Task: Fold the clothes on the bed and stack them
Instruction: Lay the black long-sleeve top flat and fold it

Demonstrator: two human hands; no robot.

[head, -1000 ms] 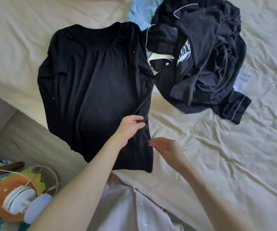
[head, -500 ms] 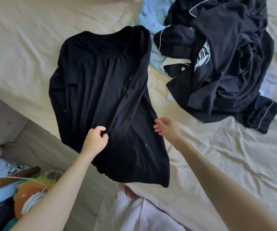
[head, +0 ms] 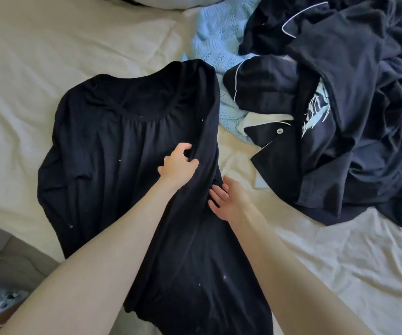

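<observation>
Both hands have travelled up the black top [head: 103, 170] since a moment ago. Cream bed sheet [head: 38, 52] underneath; top lies flat, neckline away, right side folded inward. Heap of dark clothes [head: 354, 112] to the right, over a pale blue knit [head: 219, 37]. Left hand [head: 179, 164]: fingers curled, gripping the folded edge mid-garment. Right hand [head: 229, 197]: fingers straight, loosely spread, fingertips touching the fold just below.
</observation>
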